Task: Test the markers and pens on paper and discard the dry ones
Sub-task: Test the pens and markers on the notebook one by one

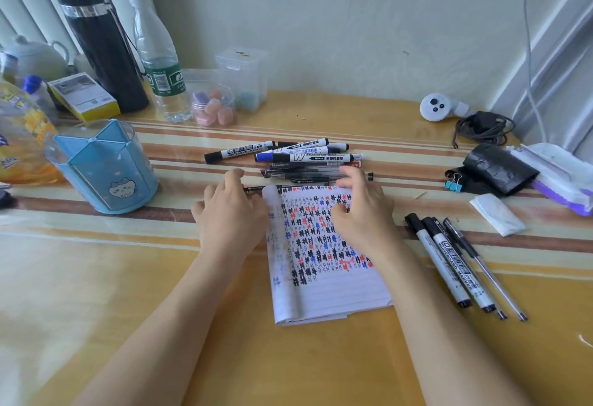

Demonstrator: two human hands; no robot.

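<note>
so the untested pile of markers and pens (298, 157) sits just past the top edge of the notebook (327, 287), straight ahead of both hands, and they all lie crosswise, long axis left to right. the right hand (364, 210) hovers over the top of the page with fingers loosely spread and a bit blurred, nothing pinched, and i'd say it's the nearer one to the thin pens at the near side of the pile. the left hand (229, 213) sits at the notebook's left edge, fingers loosely curled, empty as far as i can see. its tips are right by a lone black pen (255, 188), can't tell if touching. another bunch (449, 258) lies off to the right, angled toward me.
</note>
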